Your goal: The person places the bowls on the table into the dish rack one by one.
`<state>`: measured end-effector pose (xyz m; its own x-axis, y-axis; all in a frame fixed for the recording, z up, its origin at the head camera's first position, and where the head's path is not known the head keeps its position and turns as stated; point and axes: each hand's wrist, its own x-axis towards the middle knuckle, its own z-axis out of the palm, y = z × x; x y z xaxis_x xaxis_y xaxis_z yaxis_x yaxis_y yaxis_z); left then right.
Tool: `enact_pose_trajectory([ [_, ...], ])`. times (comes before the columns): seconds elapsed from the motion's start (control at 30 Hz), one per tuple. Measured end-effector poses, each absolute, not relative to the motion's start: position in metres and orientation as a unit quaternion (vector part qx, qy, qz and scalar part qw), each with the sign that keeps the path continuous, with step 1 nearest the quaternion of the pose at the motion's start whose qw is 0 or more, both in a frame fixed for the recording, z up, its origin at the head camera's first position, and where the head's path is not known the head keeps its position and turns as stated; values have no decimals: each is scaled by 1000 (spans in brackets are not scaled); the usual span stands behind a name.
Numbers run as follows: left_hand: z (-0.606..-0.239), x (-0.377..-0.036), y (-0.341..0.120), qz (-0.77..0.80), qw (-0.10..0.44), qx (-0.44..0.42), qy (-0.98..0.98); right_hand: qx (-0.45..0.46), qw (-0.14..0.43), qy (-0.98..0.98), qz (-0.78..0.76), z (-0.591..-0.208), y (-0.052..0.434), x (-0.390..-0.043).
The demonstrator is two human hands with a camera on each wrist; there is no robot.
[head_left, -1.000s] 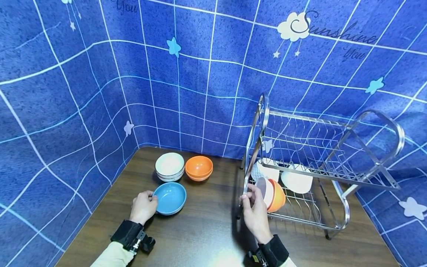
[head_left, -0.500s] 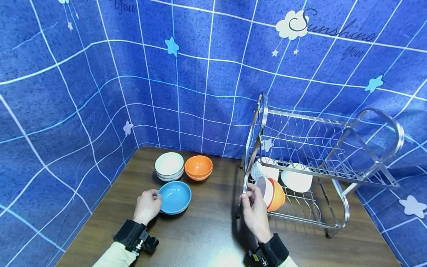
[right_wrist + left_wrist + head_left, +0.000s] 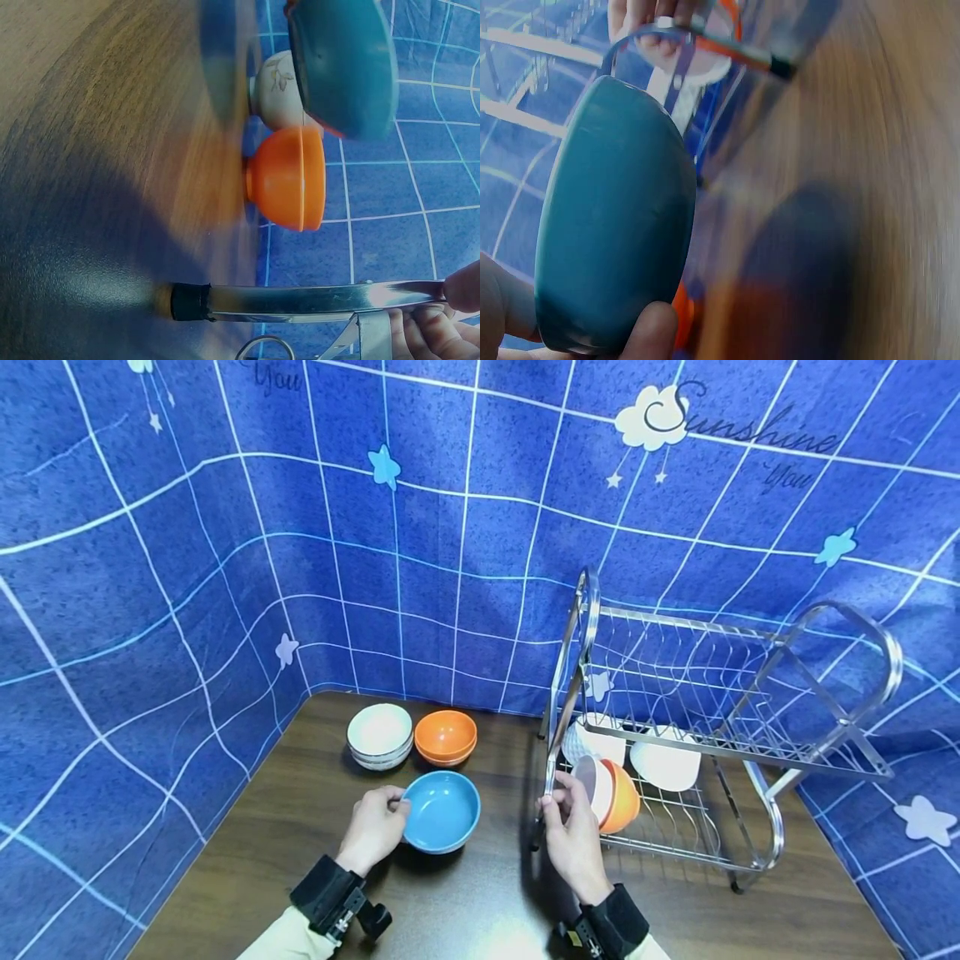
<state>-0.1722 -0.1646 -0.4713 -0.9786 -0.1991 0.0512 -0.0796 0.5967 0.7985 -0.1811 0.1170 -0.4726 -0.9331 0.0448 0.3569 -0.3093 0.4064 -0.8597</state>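
Observation:
My left hand (image 3: 375, 828) pinches the left rim of a blue bowl (image 3: 441, 812), thumb on one side and fingers on the other. In the left wrist view the blue bowl (image 3: 615, 217) is lifted above the table, its shadow on the wood. My right hand (image 3: 573, 839) grips the front left upright of the metal dish rack (image 3: 551, 772). Just right of that hand, a white-inside bowl (image 3: 594, 787) and an orange bowl (image 3: 622, 802) lean together on the rack's lower tier. Farther back on that tier sit two white bowls, one textured (image 3: 588, 743) and one plain (image 3: 666, 764).
Behind the blue bowl stand a stack of white bowls (image 3: 380, 735) and a stack of orange bowls (image 3: 446, 739), side by side on the wooden table (image 3: 247, 860). The rack's upper tier (image 3: 690, 685) overhangs the lower one. A blue patterned cloth (image 3: 420, 568) rises behind the table.
My left hand has carried the blue bowl rightward and up off the table, away from the front of the white stack. The right hand has stayed on the rack.

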Motion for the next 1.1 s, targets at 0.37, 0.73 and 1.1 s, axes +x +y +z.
enact_pose_trajectory([
  [0.37,-457,-168,-123,-535,2,22,-845,61,143,-822,547,-471,116,-181],
  [0.73,-444,-166,-104,-547,6,-21,-837,45,148,-813,562,-465,115,-173],
  [1.1,-434,-164,-93,-543,51,-59,-836,61,162,-806,566,-453,118,-163],
])
